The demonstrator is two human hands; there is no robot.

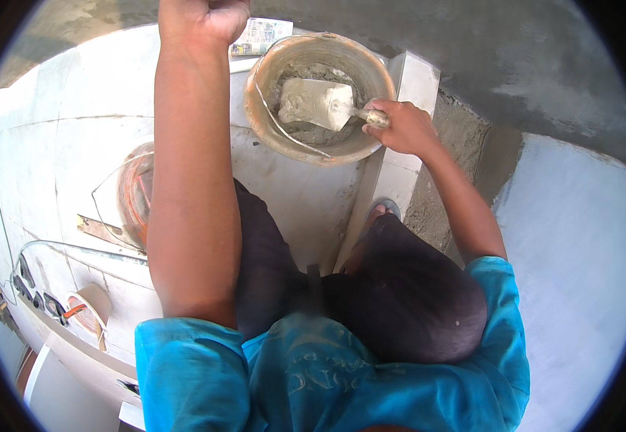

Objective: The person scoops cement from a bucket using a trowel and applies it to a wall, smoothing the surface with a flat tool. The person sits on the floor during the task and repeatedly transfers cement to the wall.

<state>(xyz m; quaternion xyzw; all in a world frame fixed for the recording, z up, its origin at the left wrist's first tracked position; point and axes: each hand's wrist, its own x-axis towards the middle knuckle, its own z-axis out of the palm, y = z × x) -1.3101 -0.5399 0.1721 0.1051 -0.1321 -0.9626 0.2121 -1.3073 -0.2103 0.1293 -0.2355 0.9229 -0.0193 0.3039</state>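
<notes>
My right hand (403,127) is closed around the handle of a trowel (316,102). The trowel's broad blade, smeared with grey mortar, lies over the wet mortar (304,135) inside a round bucket (261,111) with a thin wire handle. My left arm reaches forward past the bucket's left side, toward the grey wall. At the top edge my left hand (205,16) is cut off by the frame; its visible fingers look curled in, and whatever they hold, if anything, is hidden.
A grey plastered wall (507,65) rises ahead. White ledge tiles (399,169) run beside a rough mortar strip (439,169) on the right. Behind my left forearm stands an orange-rimmed bucket (134,194). A smaller pail (91,306), a hose (82,248) and a printed packet (261,36) are at left.
</notes>
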